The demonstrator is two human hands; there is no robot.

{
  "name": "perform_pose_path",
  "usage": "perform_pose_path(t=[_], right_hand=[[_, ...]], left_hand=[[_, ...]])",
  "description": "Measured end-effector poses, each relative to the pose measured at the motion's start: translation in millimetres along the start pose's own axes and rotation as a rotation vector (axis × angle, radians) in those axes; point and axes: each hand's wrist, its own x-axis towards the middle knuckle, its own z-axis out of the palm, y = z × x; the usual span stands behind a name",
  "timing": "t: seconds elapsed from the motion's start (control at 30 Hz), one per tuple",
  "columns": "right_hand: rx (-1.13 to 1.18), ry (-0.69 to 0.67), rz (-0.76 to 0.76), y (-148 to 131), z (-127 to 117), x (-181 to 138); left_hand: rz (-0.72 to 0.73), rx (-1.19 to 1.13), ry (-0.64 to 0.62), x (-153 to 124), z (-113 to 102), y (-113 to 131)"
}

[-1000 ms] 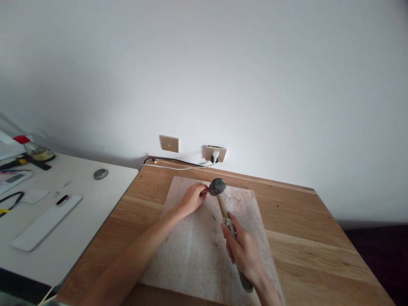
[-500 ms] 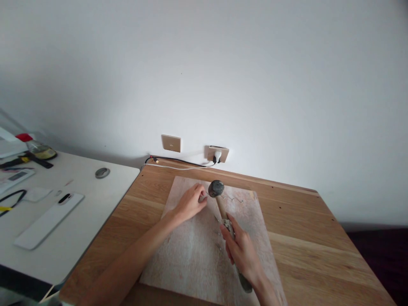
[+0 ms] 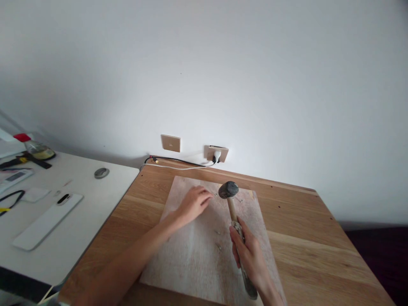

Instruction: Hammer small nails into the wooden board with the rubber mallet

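Right hand [image 3: 250, 250] clamped on hammer [image 3: 236, 221] — left hand [image 3: 193, 204] flat on board [image 3: 197, 255], fingers loosely together by small nails [image 3: 217, 232]; phone [image 3: 46, 221] lies well left.

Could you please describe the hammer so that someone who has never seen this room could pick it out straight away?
Start at the wooden table under the wall socket, then find the pale board lying on it. The hammer is above that board, gripped by the right hand. Its dark rounded head and long wooden handle set it apart from the small nails nearby.
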Motion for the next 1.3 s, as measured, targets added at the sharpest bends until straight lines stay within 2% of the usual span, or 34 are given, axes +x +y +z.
perform_pose_path(t=[0.03, 0.1, 0.27, 0.7, 0.93, 1.3], right_hand=[[-0.002, -0.006, -0.001, 0, 0, -1], [-0.005, -0.024, 0.003, 0, 2, -1], [-0.008, -0.06, 0.005, -3, 9, 2], [0.0, -0.133, -0.009, -14, 25, 8], [0.007, -0.131, -0.035, -18, 32, 9], [0.005, -0.131, -0.034, -17, 33, 9]], left_hand=[[-0.12, -0.041, 0.04, 1, -1, -8], [-0.249, -0.082, 0.055, 2, -2, -20], [-0.326, -0.186, 0.034, 2, 3, -30], [-0.393, -0.375, 0.057, -1, 7, -35], [-0.426, -0.376, 0.08, 2, 13, -36], [-0.374, -0.38, 0.081, -3, 13, -37]])
